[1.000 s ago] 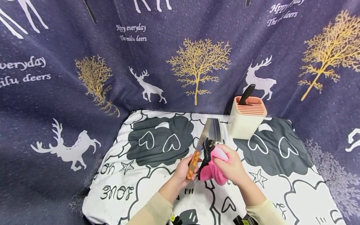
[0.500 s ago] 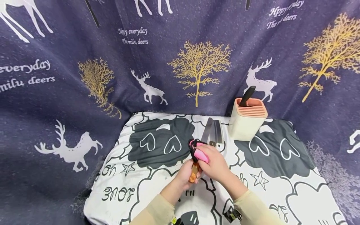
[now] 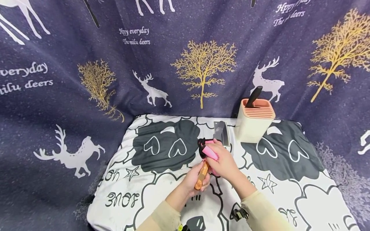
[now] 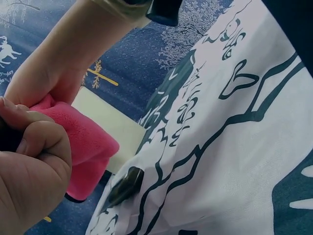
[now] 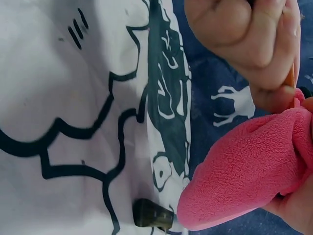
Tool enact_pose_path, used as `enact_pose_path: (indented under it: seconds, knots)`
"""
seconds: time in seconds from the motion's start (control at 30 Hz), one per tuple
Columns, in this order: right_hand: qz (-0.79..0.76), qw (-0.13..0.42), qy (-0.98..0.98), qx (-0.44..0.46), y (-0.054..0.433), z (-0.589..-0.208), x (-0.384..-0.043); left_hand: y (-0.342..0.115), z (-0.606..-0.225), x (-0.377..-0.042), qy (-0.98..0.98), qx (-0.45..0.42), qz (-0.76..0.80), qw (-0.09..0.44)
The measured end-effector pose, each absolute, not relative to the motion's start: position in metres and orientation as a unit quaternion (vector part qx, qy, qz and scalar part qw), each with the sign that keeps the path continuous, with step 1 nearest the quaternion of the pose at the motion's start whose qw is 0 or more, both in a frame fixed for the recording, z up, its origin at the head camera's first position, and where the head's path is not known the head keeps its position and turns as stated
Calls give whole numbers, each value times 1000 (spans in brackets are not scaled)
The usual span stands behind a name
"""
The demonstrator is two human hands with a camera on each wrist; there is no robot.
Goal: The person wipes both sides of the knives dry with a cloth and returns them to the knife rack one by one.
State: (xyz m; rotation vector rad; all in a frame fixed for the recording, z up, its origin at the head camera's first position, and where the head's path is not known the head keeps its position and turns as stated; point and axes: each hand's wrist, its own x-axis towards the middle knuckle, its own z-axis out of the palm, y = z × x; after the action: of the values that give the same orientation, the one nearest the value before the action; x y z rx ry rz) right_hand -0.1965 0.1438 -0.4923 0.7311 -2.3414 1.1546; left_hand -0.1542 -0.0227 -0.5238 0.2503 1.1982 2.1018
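In front of the deer-print backdrop (image 3: pixel 202 19), above the counter (image 3: pixel 121 186), the L hand (image 3: pixel 191 180) has fingers curled round the near handle of the knife (image 3: pixel 202 175), long axis running far & slightly R, w/ R hand (image 3: pixel 223 162) just beyond, gripping pink cloth (image 3: pixel 210 153) about the blade.

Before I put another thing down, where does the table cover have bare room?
Free: left of the left hand, out to the cover's left edge; also right of the right sleeve, in front of the knife block. Crowded: the middle, where left and right hand hold a knife and pink cloth, a cleaver just beyond.
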Motion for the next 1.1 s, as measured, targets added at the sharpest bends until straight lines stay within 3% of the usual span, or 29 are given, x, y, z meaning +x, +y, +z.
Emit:
enact_pose_path:
  seconds: [0.47, 0.77, 1.1]
  knots:
    - [438, 210, -846, 219, 164, -498, -227, -26, -516, -150, 468, 88, 803, 359]
    - [417, 212, -856, 220, 181, -500, -263, -28, -518, -146, 460, 95, 806, 361]
    - [442, 131, -878, 133, 195, -500, -282, -35, -522, -138, 470, 100, 795, 371]
